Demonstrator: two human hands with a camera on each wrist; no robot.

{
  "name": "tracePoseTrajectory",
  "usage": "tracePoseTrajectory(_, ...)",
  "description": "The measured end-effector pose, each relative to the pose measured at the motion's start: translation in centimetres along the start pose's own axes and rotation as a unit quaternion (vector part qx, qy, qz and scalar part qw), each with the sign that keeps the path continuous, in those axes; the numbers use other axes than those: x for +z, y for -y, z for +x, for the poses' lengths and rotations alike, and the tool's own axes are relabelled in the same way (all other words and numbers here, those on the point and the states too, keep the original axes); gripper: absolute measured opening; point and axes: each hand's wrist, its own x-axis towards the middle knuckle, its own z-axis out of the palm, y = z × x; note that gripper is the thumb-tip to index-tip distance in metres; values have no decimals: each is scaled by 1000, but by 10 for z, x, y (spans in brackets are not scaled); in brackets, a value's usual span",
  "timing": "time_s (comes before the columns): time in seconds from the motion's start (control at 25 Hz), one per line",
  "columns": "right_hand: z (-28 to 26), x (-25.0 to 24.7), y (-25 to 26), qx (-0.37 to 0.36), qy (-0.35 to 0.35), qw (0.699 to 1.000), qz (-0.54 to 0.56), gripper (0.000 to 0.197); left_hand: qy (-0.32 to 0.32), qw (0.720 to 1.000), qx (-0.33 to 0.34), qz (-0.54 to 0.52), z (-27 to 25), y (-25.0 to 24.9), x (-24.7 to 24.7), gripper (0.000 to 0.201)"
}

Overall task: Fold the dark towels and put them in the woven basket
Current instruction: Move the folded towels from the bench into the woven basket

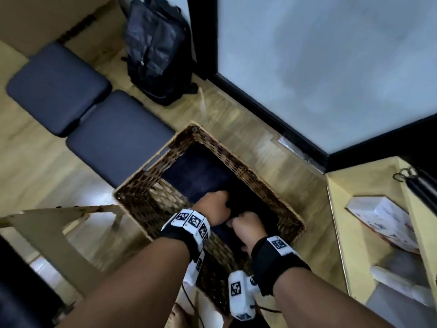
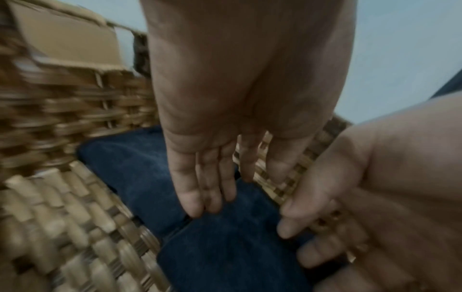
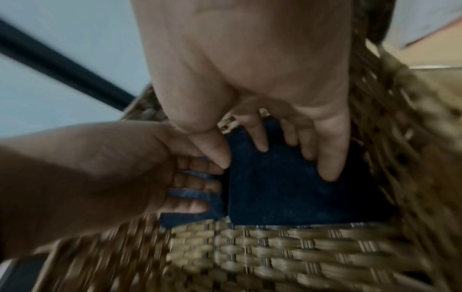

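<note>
Both your hands are down inside the woven basket (image 1: 146,200) on the floor. Your left hand (image 2: 212,177) lies with straight fingers flat on the near folded dark towel (image 2: 225,247); your right hand (image 3: 287,128) presses spread fingers onto it too. A second dark towel (image 1: 196,176) lies just beyond, at the basket's far end.

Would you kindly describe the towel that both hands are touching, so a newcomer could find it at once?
Find the woven basket on the wooden floor beside the glass door. Two folded dark towels lie inside it, side by side. The one meant is the darker towel at the nearer end, under the left hand and right hand; the bluer towel lies beyond it, with no hand over it from above.
</note>
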Motion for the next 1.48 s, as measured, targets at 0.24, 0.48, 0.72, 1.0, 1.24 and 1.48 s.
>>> tracePoseTrajectory(0.24,-94,24,34,-154,63,973,-161,29,-127,986,-43,-99,-133,46,-40,18)
tracePoseTrajectory(0.48,-183,130,76,-327,121,893,-285,11,-320,925,-124,-161,-299,148,-65,23)
tracePoseTrajectory(0.72,-282,287,113,-452,142,815,-334,11,-466,828,-239,-198,-439,271,-63,20)
tracePoseTrajectory(1.0,-314,403,113,-439,62,809,-386,51,-457,760,-372,-272,-479,365,-19,46)
tracePoseTrajectory(1.24,-325,405,98,-506,-2,768,-394,42,-398,765,-362,-353,-487,382,-12,49)
tracePoseTrajectory(1.48,-334,389,85,-529,18,790,-310,26,-409,724,-278,-481,-507,363,-19,44)
